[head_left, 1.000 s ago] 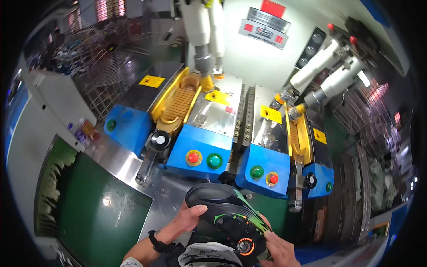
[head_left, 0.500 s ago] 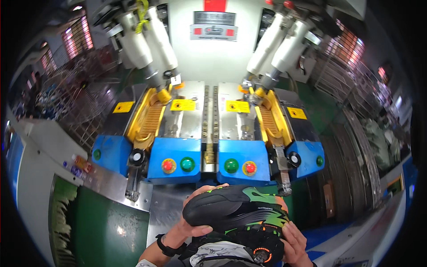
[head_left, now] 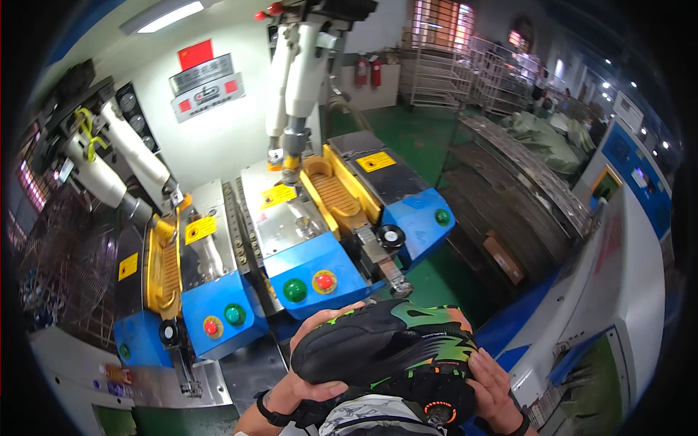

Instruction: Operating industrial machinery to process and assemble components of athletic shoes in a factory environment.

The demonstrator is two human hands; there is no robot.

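A black sneaker (head_left: 378, 349) with green and orange patterning lies sideways across my lower view. Its rounded black end points left, and a round dial with an orange ring (head_left: 440, 413) sits on its near side. My left hand (head_left: 309, 374) wraps the black end, thumb on the near side and fingers over the far edge. At the green and orange end, the fingers of my right hand (head_left: 494, 385) press against the side. Beyond the shoe stands a pressing machine with blue front housings (head_left: 320, 283) and two yellow cradles, the right one (head_left: 334, 192) nearer the shoe.
White cylinders (head_left: 302, 80) hang over the cradles. Green and red buttons (head_left: 323, 282) sit on the blue housings. To the right are a dark metal rack (head_left: 509, 189) and a grey-white machine (head_left: 603, 291). Bottles (head_left: 116, 374) stand at the lower left.
My view has swung to the right, so the pressing machine appears farther left and tilted. The shoe stays in both hands, nearly in the same place.
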